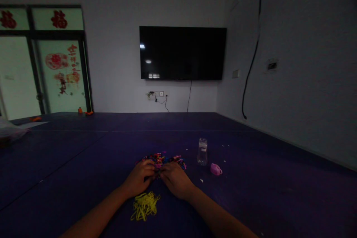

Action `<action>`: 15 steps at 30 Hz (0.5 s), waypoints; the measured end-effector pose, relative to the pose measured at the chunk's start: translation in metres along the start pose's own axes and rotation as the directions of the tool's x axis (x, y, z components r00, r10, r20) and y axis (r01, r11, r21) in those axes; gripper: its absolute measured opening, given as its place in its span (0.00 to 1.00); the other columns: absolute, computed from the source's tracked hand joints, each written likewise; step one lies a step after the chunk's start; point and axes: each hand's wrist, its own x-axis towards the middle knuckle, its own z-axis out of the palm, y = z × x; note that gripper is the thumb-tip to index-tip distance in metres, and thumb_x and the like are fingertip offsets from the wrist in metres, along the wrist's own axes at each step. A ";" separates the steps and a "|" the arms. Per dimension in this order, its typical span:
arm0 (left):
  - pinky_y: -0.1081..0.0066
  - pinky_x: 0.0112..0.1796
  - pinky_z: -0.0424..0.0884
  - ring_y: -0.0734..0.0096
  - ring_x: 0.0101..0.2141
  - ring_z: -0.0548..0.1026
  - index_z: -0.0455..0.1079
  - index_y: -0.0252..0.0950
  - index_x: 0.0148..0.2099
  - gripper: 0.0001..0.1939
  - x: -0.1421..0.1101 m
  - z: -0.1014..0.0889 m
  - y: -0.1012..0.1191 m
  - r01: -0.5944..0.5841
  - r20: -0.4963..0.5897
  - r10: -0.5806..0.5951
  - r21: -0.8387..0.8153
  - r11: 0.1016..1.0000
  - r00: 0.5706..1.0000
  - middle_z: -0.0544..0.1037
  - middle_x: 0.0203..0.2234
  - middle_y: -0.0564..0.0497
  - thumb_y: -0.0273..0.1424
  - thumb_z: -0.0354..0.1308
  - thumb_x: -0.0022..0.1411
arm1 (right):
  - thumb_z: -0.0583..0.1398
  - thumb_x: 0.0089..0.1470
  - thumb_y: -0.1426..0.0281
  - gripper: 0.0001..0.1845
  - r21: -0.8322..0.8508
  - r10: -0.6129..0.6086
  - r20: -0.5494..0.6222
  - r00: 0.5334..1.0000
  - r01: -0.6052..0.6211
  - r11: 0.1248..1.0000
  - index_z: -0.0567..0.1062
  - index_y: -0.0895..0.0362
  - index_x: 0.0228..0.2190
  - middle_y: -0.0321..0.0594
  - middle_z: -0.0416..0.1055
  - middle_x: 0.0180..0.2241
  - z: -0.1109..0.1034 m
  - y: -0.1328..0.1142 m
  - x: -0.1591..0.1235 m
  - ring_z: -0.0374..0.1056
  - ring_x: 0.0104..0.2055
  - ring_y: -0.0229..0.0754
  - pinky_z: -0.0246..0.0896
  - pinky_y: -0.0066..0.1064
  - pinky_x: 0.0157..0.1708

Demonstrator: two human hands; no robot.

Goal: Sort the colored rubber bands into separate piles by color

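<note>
A heap of small, many-coloured elastic bands (158,158) lies on the dark purple tabletop in front of me. At its near edge, my left hand (140,178) bends its fingers and thumb inward among the bands. Opposite it, my right hand (175,179) has its fingers lowered into the heap, their tips close to the left hand. Both hands look closed, but their fingertips and anything pinched there are hidden in dim light. Closer to me, between my forearms, sits a separate loose pile of yellow elastic bands (145,206).
Right of the heap stands a clear bottle (202,152) without a lid, beside a pink cap with a loop (216,169). White scraps (201,180) dot the purple table (273,193). At far left lie a plastic bag (11,132) and small orange things (89,113).
</note>
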 end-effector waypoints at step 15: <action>0.57 0.47 0.61 0.63 0.46 0.66 0.73 0.39 0.34 0.12 0.000 0.004 -0.004 0.065 -0.087 -0.064 0.018 0.998 0.994 0.75 0.40 0.49 0.20 0.53 0.51 | 0.50 0.56 0.71 0.12 0.006 -0.011 -0.001 1.000 0.011 1.000 0.73 0.57 0.34 0.39 0.70 0.36 0.001 0.001 0.000 0.62 0.42 0.39 0.51 0.31 0.44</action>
